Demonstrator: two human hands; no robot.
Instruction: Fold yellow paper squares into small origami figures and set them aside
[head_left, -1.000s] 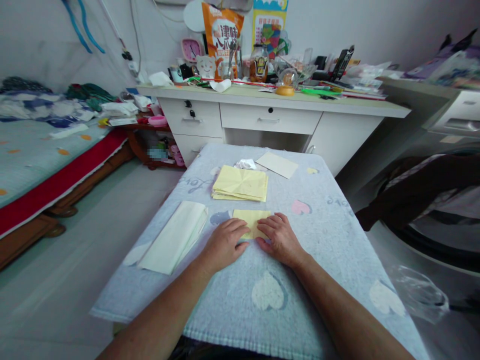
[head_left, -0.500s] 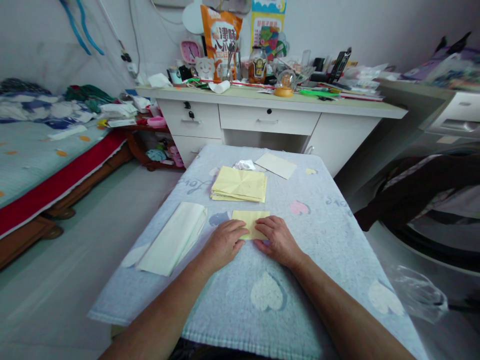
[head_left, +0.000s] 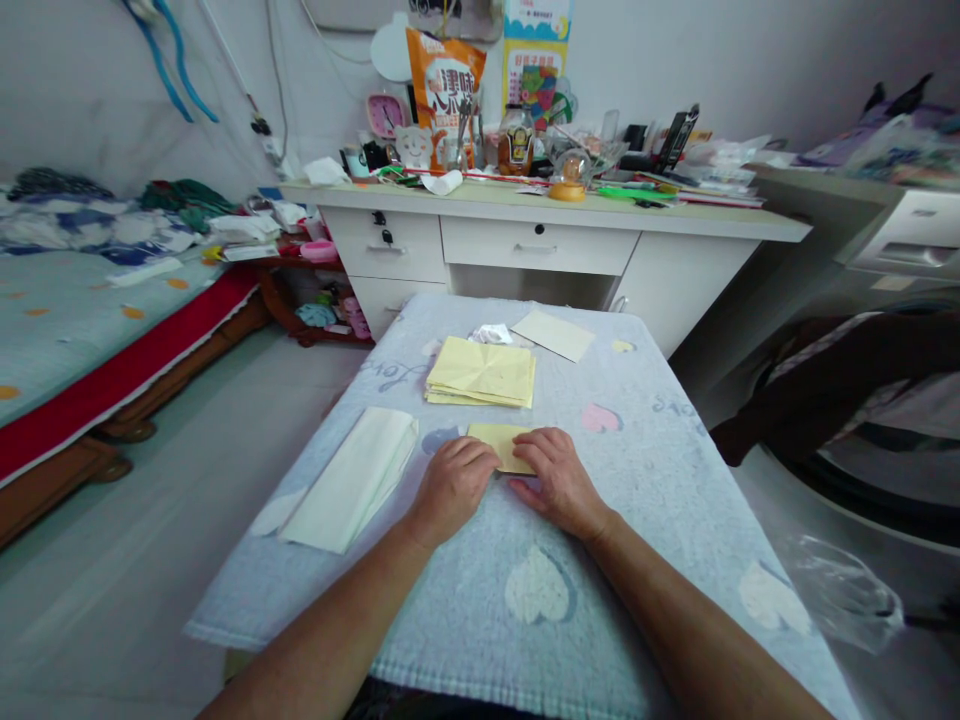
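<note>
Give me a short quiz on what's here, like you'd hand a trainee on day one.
1. True or false: the left hand and right hand are both at the small yellow paper.
2. What lies left of both hands? A) pale card B) folded white paper C) yellow stack
3. Fill in: the clock left of the orange bag is ____.

Key: 1 true; 2 B; 3 pink.

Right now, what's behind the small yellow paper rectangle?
Beyond the paper rectangle: a stack of creased yellow sheets, then a crumpled white scrap and a pale rectangular card. The stack hides whatever lies beneath it.
</note>
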